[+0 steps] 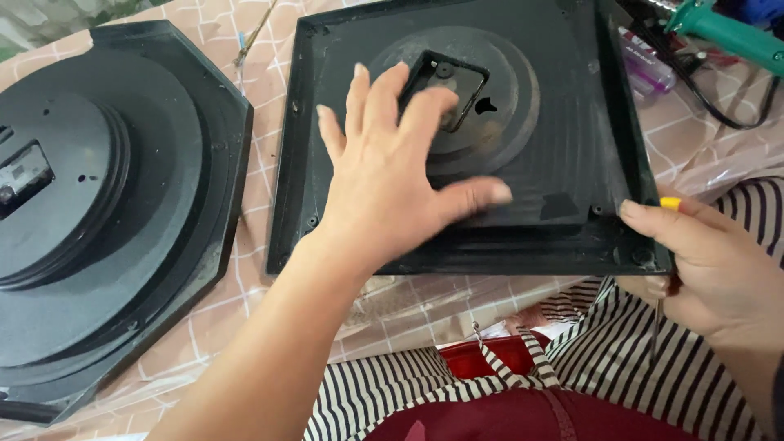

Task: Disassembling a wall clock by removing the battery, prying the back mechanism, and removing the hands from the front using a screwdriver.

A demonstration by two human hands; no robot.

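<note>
While right hand [719,261] grips, left hand [392,175] hovers splayed

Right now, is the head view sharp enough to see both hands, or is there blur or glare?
Head view: left hand is motion-blurred above the square black frame; right hand at its corner is sharper; soft daylight, mild sheen on the plastic table cover, no harsh glare.

Bare forearms, striped black-and-white top, maroon apron.
</note>
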